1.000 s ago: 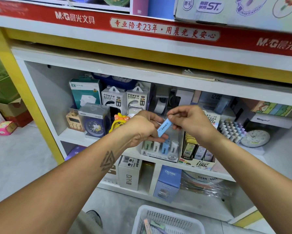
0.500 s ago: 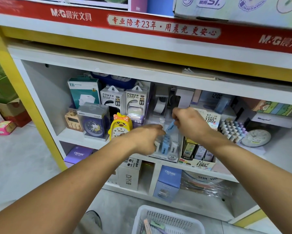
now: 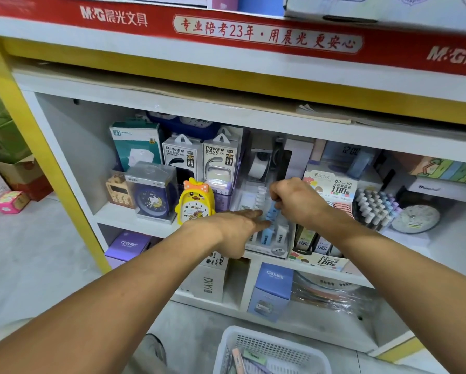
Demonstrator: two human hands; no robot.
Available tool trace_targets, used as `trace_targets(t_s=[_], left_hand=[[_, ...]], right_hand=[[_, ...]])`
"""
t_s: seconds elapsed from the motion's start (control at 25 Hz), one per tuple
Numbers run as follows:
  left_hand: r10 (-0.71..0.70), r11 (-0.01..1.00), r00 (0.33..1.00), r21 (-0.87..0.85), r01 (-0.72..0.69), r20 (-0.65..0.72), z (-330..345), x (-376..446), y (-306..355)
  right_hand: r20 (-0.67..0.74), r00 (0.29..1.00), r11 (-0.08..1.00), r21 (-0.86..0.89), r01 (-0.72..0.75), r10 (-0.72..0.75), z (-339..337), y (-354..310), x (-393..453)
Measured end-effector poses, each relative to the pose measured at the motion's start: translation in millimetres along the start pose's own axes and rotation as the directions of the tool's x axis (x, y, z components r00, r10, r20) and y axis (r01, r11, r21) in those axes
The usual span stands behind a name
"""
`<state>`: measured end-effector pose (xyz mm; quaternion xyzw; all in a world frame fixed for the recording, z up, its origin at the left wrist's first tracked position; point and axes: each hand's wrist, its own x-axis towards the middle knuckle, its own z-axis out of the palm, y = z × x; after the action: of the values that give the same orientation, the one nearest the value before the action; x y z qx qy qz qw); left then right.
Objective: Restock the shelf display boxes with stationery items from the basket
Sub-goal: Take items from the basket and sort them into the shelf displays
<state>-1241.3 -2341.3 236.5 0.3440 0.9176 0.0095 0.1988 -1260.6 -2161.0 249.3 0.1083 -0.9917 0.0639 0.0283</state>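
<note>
A clear display box with rows of small blue and white stationery cases stands on the middle shelf. My right hand pinches a blue case and holds it upright in the box's blue row. My left hand lies flat against the box's left side, fingers stretched toward the cases, holding nothing. The white basket with several stationery items sits on the floor below, at the bottom edge of the view.
A yellow duck clock stands left of the box, a pencil-lead display carton right of it. Power bank packs and a blue clock fill the left. Purple boxes sit on the lower shelf.
Both hands moved forward and down from in front of the shelf into the display box. The blue case went from both hands to the right hand alone, now lowered into the box's row.
</note>
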Motion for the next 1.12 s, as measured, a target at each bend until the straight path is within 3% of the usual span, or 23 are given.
trace_targets(t_s=[0.24,0.44,0.68,0.84,0.92,1.0,1.04,1.12], left_hand=[[0.000,1.000,1.000,0.009,0.000,0.001,-0.2,0.4,1.3],[-0.008,1.000,1.000,0.004,0.008,0.003,-1.2,-1.0,2.7],[0.001,1.000,1.000,-0.006,-0.001,-0.001,-1.3,-1.3,1.9],[-0.015,1.000,0.997,-0.011,0.014,-0.082,-1.8,-5.5,9.8],[0.013,1.000,0.958,0.003,-0.013,-0.286,-7.0,-8.5,18.2],[0.063,0.997,0.890,-0.008,-0.074,-0.451,-5.0,-6.6,31.0],[0.084,0.993,0.889,-0.033,-0.111,-0.451,1.9,-4.5,40.3],[0.137,0.983,0.949,-0.078,-0.166,-0.284,27.1,4.1,61.5]], right_hand=[[0.024,1.000,0.999,0.047,0.002,-0.003,0.4,-5.3,2.7],[0.022,1.000,0.999,-0.042,0.016,-0.016,4.3,1.6,2.9],[0.114,0.994,1.000,-0.016,0.007,-0.005,6.4,3.0,4.2],[-0.203,0.978,0.978,0.206,-0.008,0.050,-9.0,8.6,-13.9],[-0.321,0.944,0.919,0.390,0.060,0.075,-13.9,4.2,-38.2],[-0.346,0.930,0.810,0.577,0.104,0.127,-1.3,1.5,-72.1],[-0.330,0.932,0.771,0.629,0.097,0.152,13.3,2.5,-90.0],[-0.243,0.956,0.790,0.613,0.020,0.165,53.2,10.6,-119.4]])
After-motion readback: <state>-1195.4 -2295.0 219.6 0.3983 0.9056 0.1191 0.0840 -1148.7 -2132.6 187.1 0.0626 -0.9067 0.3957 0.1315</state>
